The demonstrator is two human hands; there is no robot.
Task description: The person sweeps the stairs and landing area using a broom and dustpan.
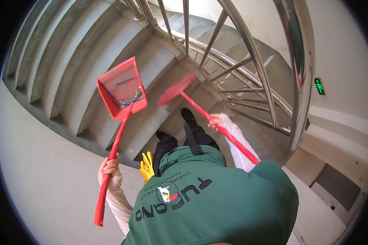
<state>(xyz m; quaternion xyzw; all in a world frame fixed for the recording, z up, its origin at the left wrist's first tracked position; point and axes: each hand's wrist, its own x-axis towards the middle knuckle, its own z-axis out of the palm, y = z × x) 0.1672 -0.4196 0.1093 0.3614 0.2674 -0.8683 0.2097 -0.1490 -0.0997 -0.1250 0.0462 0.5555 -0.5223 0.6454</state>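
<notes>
My left hand (pixel 111 171) is closed round the red handle of a long-handled dustpan (pixel 119 88), lifted over the stairs at the left. Grey debris and a blue strand lie in its pan. With my right hand (pixel 216 121) I grip the red shaft of a broom (pixel 177 89); its red head is blurred and lies over the concrete steps in front of my feet. The upper end of the broom's shaft passes beside my right forearm. A yellow rubber glove (pixel 146 167) hangs at my left hip.
Concrete steps (pixel 101 61) fan across the upper left, beside a pale wall (pixel 49 171). A stainless steel railing (pixel 251 39) curves along the right, with another flight beyond it. A green lit exit sign (pixel 320 86) is on the right wall.
</notes>
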